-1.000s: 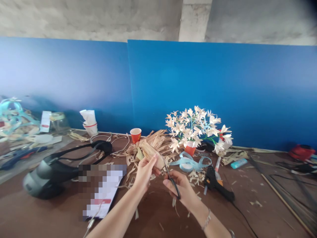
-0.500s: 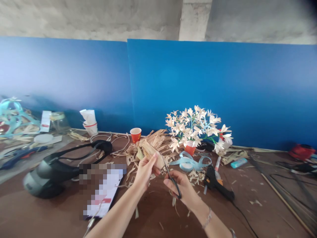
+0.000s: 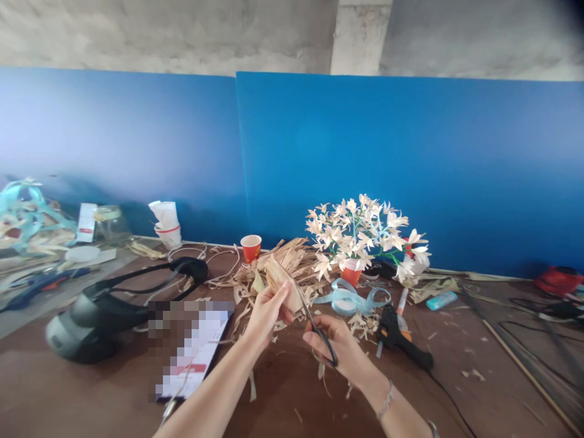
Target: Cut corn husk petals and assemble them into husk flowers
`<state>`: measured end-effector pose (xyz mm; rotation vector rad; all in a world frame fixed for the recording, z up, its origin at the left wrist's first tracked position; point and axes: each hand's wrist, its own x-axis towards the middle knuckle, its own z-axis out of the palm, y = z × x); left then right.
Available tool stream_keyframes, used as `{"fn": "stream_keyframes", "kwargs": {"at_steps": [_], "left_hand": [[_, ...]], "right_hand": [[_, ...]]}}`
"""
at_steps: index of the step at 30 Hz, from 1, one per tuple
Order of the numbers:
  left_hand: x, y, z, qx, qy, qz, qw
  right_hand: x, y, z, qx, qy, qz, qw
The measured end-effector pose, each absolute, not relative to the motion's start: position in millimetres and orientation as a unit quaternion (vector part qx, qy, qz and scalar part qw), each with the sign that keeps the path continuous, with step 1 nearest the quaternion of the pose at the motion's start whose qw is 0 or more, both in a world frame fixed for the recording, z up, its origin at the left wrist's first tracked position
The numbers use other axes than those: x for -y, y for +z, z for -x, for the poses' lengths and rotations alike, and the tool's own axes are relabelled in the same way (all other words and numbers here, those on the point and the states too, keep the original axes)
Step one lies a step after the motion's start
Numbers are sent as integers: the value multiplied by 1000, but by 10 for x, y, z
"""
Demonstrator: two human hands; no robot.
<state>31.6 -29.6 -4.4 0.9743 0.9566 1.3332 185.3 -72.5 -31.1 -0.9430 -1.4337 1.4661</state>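
My left hand (image 3: 269,307) pinches a pale dried corn husk (image 3: 281,281) between thumb and fingers, above the middle of the table. In my right hand (image 3: 335,337) are dark-handled scissors (image 3: 314,325), fingers closed round the handles. The blades run up along the right edge of the husk; whether they are parted I cannot tell. Behind the hands lies a heap of dried husks (image 3: 292,252). To its right, a bunch of cream husk flowers (image 3: 360,234) on green stems stands in a red and white paper cup (image 3: 351,272).
Right of my hands lie a roll of light blue ribbon (image 3: 345,298) and a black glue gun (image 3: 401,340) with its cord. On the left are a dark headset (image 3: 86,322) and a partly blurred phone (image 3: 196,353). Another red paper cup (image 3: 250,249) stands behind. Husk scraps litter the brown table (image 3: 274,407).
My right hand and the scissors have shifted very slightly right and down beside the husk. The left hand keeps its hold, and the whole view has moved a little.
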Motion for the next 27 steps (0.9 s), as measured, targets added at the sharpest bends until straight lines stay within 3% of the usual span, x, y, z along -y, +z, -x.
{"fn": "stream_keyframes", "kwargs": {"at_steps": [27], "left_hand": [[210, -92, -181, -420, 504, -500, 566]], "right_hand": [[765, -98, -2015, 621, 569, 435, 318]]}}
